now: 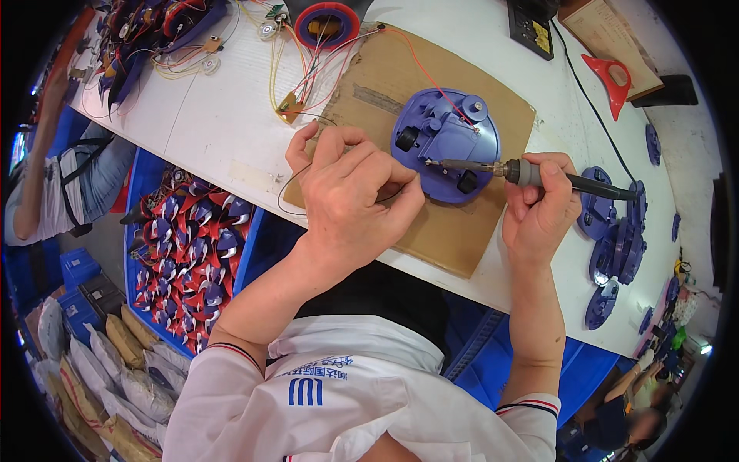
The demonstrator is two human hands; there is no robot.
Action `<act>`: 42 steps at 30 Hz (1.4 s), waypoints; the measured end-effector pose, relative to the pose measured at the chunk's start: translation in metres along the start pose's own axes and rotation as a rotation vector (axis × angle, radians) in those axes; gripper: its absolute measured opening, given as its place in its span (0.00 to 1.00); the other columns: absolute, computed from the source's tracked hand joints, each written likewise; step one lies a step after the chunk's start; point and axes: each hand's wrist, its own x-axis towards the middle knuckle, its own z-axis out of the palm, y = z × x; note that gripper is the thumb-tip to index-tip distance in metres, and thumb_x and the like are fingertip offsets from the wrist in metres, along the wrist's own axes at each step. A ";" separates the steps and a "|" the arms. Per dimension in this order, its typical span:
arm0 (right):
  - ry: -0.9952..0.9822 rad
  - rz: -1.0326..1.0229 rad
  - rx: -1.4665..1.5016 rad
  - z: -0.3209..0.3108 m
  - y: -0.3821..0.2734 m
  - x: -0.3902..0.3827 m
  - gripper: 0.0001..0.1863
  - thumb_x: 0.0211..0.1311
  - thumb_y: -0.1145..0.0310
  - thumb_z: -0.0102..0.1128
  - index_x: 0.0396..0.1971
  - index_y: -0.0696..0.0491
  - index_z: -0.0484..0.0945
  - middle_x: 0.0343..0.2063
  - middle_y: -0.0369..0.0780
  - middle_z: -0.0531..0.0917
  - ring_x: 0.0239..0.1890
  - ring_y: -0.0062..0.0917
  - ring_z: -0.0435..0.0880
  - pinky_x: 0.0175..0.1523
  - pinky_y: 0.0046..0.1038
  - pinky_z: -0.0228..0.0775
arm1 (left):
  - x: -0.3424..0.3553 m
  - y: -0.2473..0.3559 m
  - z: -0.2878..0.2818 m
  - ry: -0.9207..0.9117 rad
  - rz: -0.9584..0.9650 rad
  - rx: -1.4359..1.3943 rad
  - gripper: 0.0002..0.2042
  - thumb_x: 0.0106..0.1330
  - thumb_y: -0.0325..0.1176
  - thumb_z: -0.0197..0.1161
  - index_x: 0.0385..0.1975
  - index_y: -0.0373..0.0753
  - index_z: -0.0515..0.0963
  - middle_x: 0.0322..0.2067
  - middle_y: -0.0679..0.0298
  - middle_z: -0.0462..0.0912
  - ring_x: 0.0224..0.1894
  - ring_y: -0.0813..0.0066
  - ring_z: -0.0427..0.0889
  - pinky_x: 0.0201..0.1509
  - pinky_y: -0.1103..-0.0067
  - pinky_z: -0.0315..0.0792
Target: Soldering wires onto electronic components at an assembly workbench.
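A purple plastic base [456,145] with small black wheels lies on a sheet of cardboard [462,239] in front of me. My right hand [543,204] is closed around the handle of a soldering iron [527,173], its tip touching or just above a small metal contact on the base. Beside the base's left edge, my left hand [350,189] is pinched on a thin black wire [282,192], which loops out behind it. A red wire [416,60] runs to the base's upper part from a red-and-purple shell [354,11]. Several wires join at a small circuit board [290,106].
More purple bases [616,246] lie along the table's right side, near a red plastic piece [613,83] and a black cable [583,85]. Wired parts [158,38] crowd the far left. Below the table edge, a blue bin [250,254] holds many red-and-purple pieces. Other people are nearby.
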 end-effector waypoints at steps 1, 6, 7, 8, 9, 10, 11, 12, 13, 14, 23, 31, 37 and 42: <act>-0.002 0.005 -0.002 0.000 0.000 0.000 0.11 0.65 0.68 0.45 0.29 0.57 0.75 0.11 0.30 0.64 0.09 0.10 0.54 0.16 0.11 0.46 | 0.000 0.000 0.000 0.003 -0.001 -0.004 0.10 0.39 0.24 0.64 0.11 0.45 0.69 0.12 0.75 0.68 0.30 0.74 0.70 0.57 0.66 0.52; -0.011 0.009 0.019 -0.002 -0.001 0.000 0.11 0.65 0.68 0.45 0.30 0.57 0.75 0.11 0.30 0.64 0.09 0.10 0.54 0.16 0.12 0.46 | -0.001 -0.001 0.001 0.009 -0.006 -0.017 0.09 0.39 0.24 0.64 0.11 0.45 0.70 0.12 0.75 0.69 0.30 0.74 0.70 0.56 0.66 0.52; -0.014 0.006 0.031 -0.002 -0.001 0.000 0.11 0.65 0.68 0.45 0.30 0.57 0.75 0.11 0.30 0.63 0.09 0.10 0.54 0.16 0.12 0.46 | -0.001 -0.001 0.001 0.010 -0.008 -0.020 0.09 0.39 0.24 0.64 0.12 0.45 0.70 0.12 0.75 0.69 0.30 0.74 0.70 0.56 0.67 0.53; -0.031 0.001 0.062 -0.002 -0.002 0.000 0.11 0.65 0.68 0.45 0.30 0.57 0.75 0.11 0.30 0.63 0.09 0.10 0.54 0.16 0.12 0.46 | -0.002 -0.001 0.001 0.011 -0.010 -0.024 0.09 0.39 0.24 0.64 0.12 0.45 0.70 0.12 0.75 0.69 0.30 0.74 0.70 0.56 0.67 0.53; -0.018 0.004 0.042 -0.002 -0.002 0.000 0.11 0.65 0.68 0.45 0.30 0.57 0.75 0.11 0.30 0.63 0.09 0.10 0.54 0.16 0.12 0.46 | -0.002 -0.001 0.001 0.011 -0.010 -0.024 0.09 0.39 0.24 0.64 0.12 0.45 0.70 0.12 0.75 0.69 0.30 0.74 0.70 0.56 0.67 0.53; -0.015 0.004 0.033 -0.002 -0.001 0.000 0.11 0.64 0.68 0.45 0.30 0.57 0.75 0.11 0.30 0.63 0.09 0.10 0.54 0.16 0.12 0.46 | -0.002 -0.001 0.001 0.011 -0.009 -0.023 0.09 0.39 0.24 0.64 0.12 0.45 0.70 0.12 0.75 0.69 0.30 0.75 0.70 0.56 0.67 0.53; -0.012 0.005 0.024 -0.002 -0.001 -0.001 0.11 0.64 0.68 0.45 0.30 0.57 0.75 0.11 0.30 0.63 0.09 0.10 0.54 0.16 0.12 0.46 | -0.002 -0.001 0.001 0.011 -0.009 -0.022 0.09 0.39 0.24 0.64 0.12 0.45 0.70 0.12 0.75 0.69 0.29 0.75 0.70 0.55 0.67 0.53; -0.009 0.006 0.015 -0.002 -0.001 -0.001 0.11 0.64 0.67 0.45 0.30 0.57 0.75 0.11 0.30 0.63 0.09 0.10 0.54 0.16 0.12 0.46 | -0.002 -0.001 0.001 0.011 -0.008 -0.021 0.09 0.39 0.23 0.64 0.12 0.45 0.70 0.12 0.75 0.69 0.29 0.75 0.70 0.55 0.67 0.53; -0.022 0.004 0.024 -0.002 0.000 -0.001 0.11 0.64 0.67 0.45 0.30 0.57 0.75 0.11 0.30 0.63 0.09 0.10 0.54 0.16 0.12 0.45 | -0.002 -0.001 0.002 0.011 -0.007 -0.019 0.09 0.39 0.23 0.65 0.12 0.45 0.70 0.12 0.75 0.69 0.29 0.75 0.70 0.55 0.67 0.54; -0.006 0.006 0.007 -0.002 0.000 -0.001 0.11 0.64 0.67 0.45 0.30 0.57 0.75 0.11 0.30 0.63 0.09 0.10 0.54 0.16 0.12 0.45 | -0.002 -0.002 0.002 0.012 -0.006 -0.019 0.09 0.39 0.23 0.65 0.12 0.45 0.70 0.12 0.75 0.69 0.29 0.75 0.70 0.55 0.67 0.54; -0.003 0.015 0.058 -0.007 -0.005 0.002 0.12 0.64 0.66 0.44 0.30 0.57 0.75 0.12 0.30 0.63 0.09 0.11 0.53 0.16 0.12 0.45 | -0.002 -0.002 0.001 0.001 -0.016 -0.035 0.09 0.40 0.23 0.65 0.12 0.45 0.71 0.12 0.74 0.69 0.28 0.76 0.68 0.54 0.67 0.54; 0.059 0.035 0.088 -0.011 -0.009 0.005 0.13 0.64 0.65 0.45 0.30 0.57 0.75 0.12 0.31 0.63 0.09 0.11 0.53 0.16 0.13 0.43 | -0.002 -0.001 0.001 0.000 -0.016 -0.034 0.09 0.40 0.23 0.65 0.12 0.45 0.71 0.12 0.75 0.68 0.27 0.76 0.68 0.53 0.69 0.55; 0.107 0.031 0.133 -0.017 -0.014 0.012 0.13 0.63 0.64 0.46 0.31 0.57 0.76 0.11 0.31 0.64 0.09 0.10 0.52 0.16 0.14 0.42 | -0.004 -0.002 -0.002 -0.057 -0.010 -0.029 0.08 0.41 0.24 0.65 0.16 0.44 0.73 0.16 0.73 0.71 0.29 0.75 0.68 0.52 0.70 0.56; 0.113 0.008 0.207 -0.025 -0.019 0.017 0.13 0.63 0.65 0.46 0.31 0.58 0.76 0.11 0.30 0.64 0.08 0.10 0.52 0.15 0.14 0.41 | 0.003 0.013 -0.013 -0.117 -0.040 -0.017 0.12 0.42 0.27 0.67 0.27 0.42 0.75 0.27 0.66 0.73 0.32 0.72 0.69 0.50 0.71 0.57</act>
